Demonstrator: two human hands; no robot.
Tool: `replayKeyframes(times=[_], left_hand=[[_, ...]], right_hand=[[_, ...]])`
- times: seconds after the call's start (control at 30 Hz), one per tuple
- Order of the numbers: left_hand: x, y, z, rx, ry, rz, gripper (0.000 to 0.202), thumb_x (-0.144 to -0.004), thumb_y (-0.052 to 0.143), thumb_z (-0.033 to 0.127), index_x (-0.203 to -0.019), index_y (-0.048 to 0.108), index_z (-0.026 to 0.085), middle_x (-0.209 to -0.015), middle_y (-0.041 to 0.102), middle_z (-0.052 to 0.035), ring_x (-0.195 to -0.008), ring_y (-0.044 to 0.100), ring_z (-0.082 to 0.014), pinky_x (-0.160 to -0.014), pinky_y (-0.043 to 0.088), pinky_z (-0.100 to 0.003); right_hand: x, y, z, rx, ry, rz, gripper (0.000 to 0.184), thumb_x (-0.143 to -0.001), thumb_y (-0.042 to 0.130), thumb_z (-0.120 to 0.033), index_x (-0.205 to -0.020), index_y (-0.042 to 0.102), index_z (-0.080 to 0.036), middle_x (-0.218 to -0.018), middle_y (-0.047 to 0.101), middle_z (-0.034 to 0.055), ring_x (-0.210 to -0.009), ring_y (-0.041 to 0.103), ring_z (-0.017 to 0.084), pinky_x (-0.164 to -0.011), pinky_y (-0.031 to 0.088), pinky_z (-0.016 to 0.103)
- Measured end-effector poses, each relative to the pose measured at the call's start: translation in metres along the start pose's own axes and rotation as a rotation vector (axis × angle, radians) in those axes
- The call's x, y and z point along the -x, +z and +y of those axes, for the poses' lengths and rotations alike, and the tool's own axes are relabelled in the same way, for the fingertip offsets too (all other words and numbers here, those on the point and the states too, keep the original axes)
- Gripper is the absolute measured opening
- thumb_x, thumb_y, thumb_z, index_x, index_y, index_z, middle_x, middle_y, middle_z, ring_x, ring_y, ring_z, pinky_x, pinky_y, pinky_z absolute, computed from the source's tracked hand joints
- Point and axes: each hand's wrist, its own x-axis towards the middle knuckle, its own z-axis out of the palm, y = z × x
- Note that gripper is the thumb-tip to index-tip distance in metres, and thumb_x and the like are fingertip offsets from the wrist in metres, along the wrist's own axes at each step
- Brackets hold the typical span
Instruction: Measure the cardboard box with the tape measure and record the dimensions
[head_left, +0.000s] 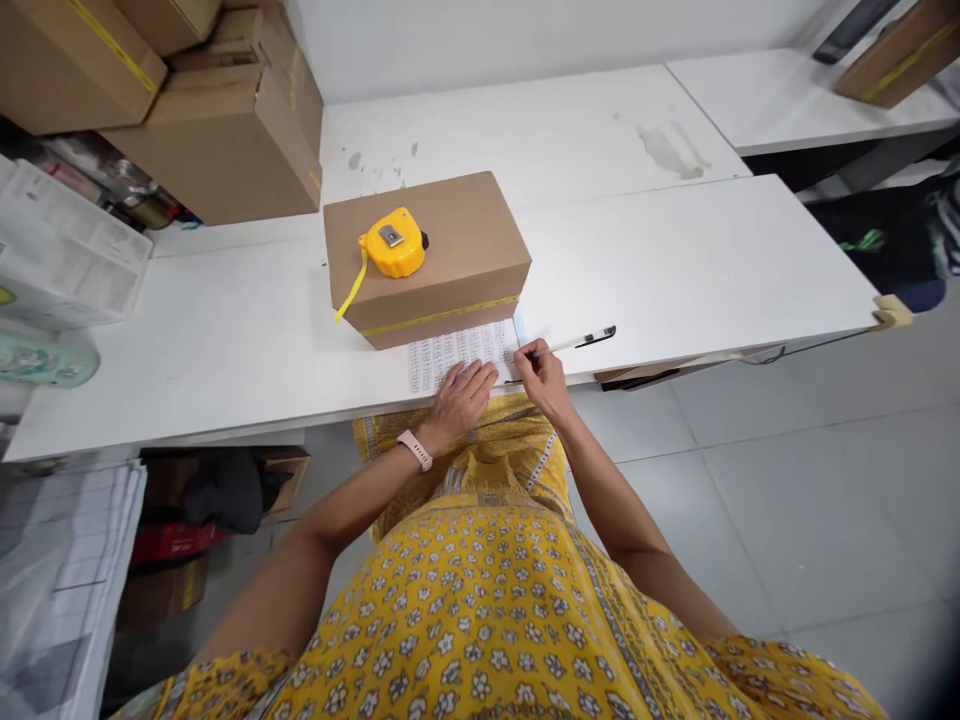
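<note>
My right hand (544, 383) is closed round a pen (574, 343) with a clear barrel and a black clip. The pen's lower end is at the right edge of a paper sheet (450, 358) covered in columns of writing. Flat on that sheet lies my left hand (463, 398), fingers stretched out. Just behind the sheet stands a closed cardboard box (457, 240) with a yellow tape strip along its front. A yellow tape measure (395, 243) rests on top of the box, a short length of its blade hanging over the front edge.
Cardboard boxes (225, 150) are stacked at the back left of the white table (225, 320). A mint-green bottle (49, 358) lies at the left end. Another box (900, 60) is at the far right. Below the table, a cable (765, 357) runs along its front edge.
</note>
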Motion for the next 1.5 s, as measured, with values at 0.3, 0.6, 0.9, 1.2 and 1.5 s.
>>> replayKeyframes(times=[0.3, 0.6, 0.9, 1.2, 1.5], left_hand=[[-0.006, 0.017, 0.011, 0.023, -0.122, 0.088, 0.035, -0.106, 0.047, 0.024, -0.135, 0.066, 0.022, -0.141, 0.067, -0.0119, -0.138, 0.057, -0.0285, -0.114, 0.044, -0.053], [-0.004, 0.016, 0.014, 0.049, -0.128, 0.128, 0.033, -0.105, 0.051, 0.02, -0.133, 0.067, 0.025, -0.139, 0.069, -0.0102, -0.137, 0.057, -0.0273, -0.114, 0.045, -0.05], [-0.004, 0.019, 0.014, 0.045, -0.135, 0.144, 0.031, -0.105, 0.051, 0.022, -0.131, 0.068, 0.025, -0.137, 0.07, -0.0093, -0.137, 0.058, -0.0265, -0.114, 0.045, -0.048], [-0.003, 0.02, 0.014, 0.035, -0.131, 0.143, 0.032, -0.105, 0.051, 0.022, -0.132, 0.068, 0.025, -0.137, 0.07, -0.0099, -0.136, 0.058, -0.0278, -0.114, 0.045, -0.05], [-0.004, 0.022, 0.014, 0.004, -0.11, 0.236, 0.028, -0.104, 0.055, 0.023, -0.127, 0.071, 0.024, -0.133, 0.073, -0.008, -0.132, 0.062, -0.0256, -0.111, 0.046, -0.045]], right_hand=[[-0.006, 0.009, 0.0, 0.02, -0.058, 0.076, 0.035, -0.087, 0.065, -0.05, -0.071, 0.046, -0.025, -0.055, 0.04, -0.0078, -0.052, 0.037, 0.011, -0.053, 0.032, 0.027], [-0.001, 0.009, -0.004, 0.099, -0.05, 0.042, 0.031, -0.086, 0.063, -0.045, -0.069, 0.048, -0.024, -0.052, 0.043, -0.0072, -0.051, 0.038, 0.011, -0.052, 0.031, 0.027], [-0.003, 0.012, 0.005, 0.095, -0.075, 0.045, 0.034, -0.088, 0.064, -0.045, -0.068, 0.046, -0.024, -0.055, 0.041, -0.0073, -0.052, 0.038, 0.01, -0.054, 0.032, 0.027], [-0.003, 0.012, 0.001, 0.107, -0.074, 0.032, 0.034, -0.088, 0.064, -0.047, -0.069, 0.048, -0.024, -0.055, 0.044, -0.0068, -0.052, 0.039, 0.01, -0.053, 0.033, 0.026], [-0.003, 0.012, 0.004, 0.111, -0.107, 0.038, 0.03, -0.089, 0.061, -0.04, -0.069, 0.048, -0.023, -0.055, 0.043, -0.007, -0.053, 0.04, 0.01, -0.054, 0.033, 0.026]])
